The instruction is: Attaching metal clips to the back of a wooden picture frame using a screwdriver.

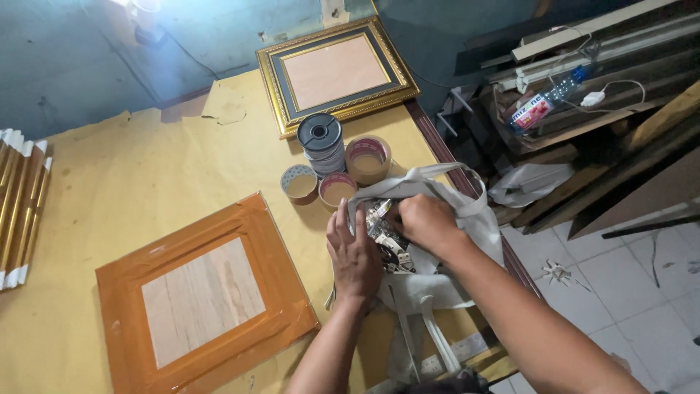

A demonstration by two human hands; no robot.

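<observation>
A grey-white cloth bag [467, 211] lies at the right edge of the yellow-papered table [146, 175]. My left hand [354, 252] lies flat on the bag's mouth, fingers spread and pressing the fabric down. My right hand [426, 222] is closed inside the opening, on a heap of small metal pieces [385, 235]; what exactly it grips is hidden. The bag's straps [437, 339] trail toward me.
A frame taped in brown [200, 292] lies back-up at the left front. Several tape rolls [335, 164] stand behind the bag, a gold-edged frame [335, 73] beyond them. Gold moulding strips [22, 204] sit at the far left. Shelving and a bottle [543, 106] stand right, above tiled floor.
</observation>
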